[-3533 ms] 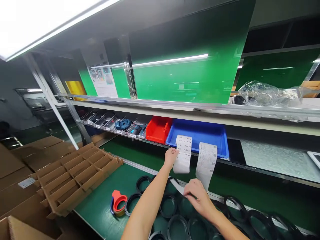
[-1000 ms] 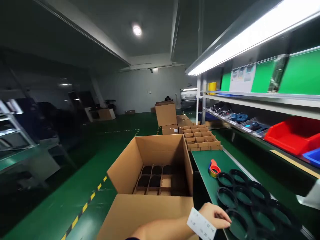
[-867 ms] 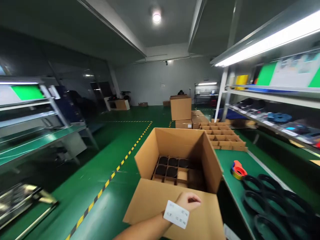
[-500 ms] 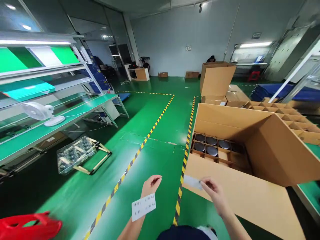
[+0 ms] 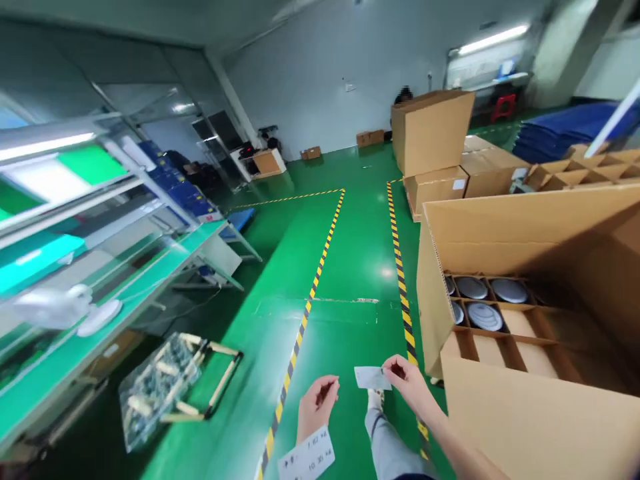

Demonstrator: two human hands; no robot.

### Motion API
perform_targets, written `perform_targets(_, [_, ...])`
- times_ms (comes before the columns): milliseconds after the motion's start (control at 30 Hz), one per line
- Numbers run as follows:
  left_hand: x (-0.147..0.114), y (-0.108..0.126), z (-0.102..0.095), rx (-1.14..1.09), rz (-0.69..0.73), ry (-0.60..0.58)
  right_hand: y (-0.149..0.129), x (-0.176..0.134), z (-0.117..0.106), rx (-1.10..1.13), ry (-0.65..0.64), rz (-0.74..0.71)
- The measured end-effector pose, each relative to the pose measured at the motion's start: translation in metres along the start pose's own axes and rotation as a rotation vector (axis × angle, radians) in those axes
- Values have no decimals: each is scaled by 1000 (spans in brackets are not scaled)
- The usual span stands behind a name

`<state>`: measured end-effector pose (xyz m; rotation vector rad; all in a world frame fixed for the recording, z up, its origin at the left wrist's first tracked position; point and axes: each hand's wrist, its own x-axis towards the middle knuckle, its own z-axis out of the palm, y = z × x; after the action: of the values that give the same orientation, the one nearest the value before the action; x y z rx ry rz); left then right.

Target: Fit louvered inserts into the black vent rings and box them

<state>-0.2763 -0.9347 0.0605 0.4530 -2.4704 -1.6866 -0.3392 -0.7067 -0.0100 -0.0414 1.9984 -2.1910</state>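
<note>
Clock positions are taken from the centre of the view. At five o'clock, the right hand (image 5: 406, 383) has thumb and fingertips pinched on one end of a white label (image 5: 369, 378); its print cannot be made out. At six, the left hand (image 5: 316, 403) has its fingers curled in to the thumb, with nothing visible in them. A second label (image 5: 309, 456) lies across that wrist, hiding it; "10.30 kg" seems legible, and the lower edge is cut off.

Behind the held label, a shoe (image 5: 376, 400) is partly covered. Between three and four o'clock, the open carton (image 5: 530, 420) holds round grey discs (image 5: 485, 317) in cardboard cells; its wall hides part of the leftmost, and shadow obscures the far right. At eight lies a plastic-wrapped bundle (image 5: 155, 393), contents unclear. Near nine, a white fan (image 5: 53, 307) is blurred. At one, a person (image 5: 403, 95) is mostly hidden behind a tall carton (image 5: 437, 137).
</note>
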Motion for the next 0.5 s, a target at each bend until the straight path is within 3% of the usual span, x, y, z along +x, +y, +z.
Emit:
perform_targets(133, [120, 32, -3, 198, 127, -284, 40, 57, 12, 56, 265, 91])
perform_targets(267, [218, 65, 25, 319, 259, -598, 49, 106, 19, 133, 523, 215])
perform_targets(333, [246, 81, 50, 322, 333, -728, 45, 126, 19, 136, 594, 240])
perform_targets(400, [264, 100, 82, 319, 510, -855, 37, 143, 19, 128, 646, 234])
perform_targets(500, [280, 133, 140, 316, 1017, -1048, 28, 161, 18, 120, 750, 198])
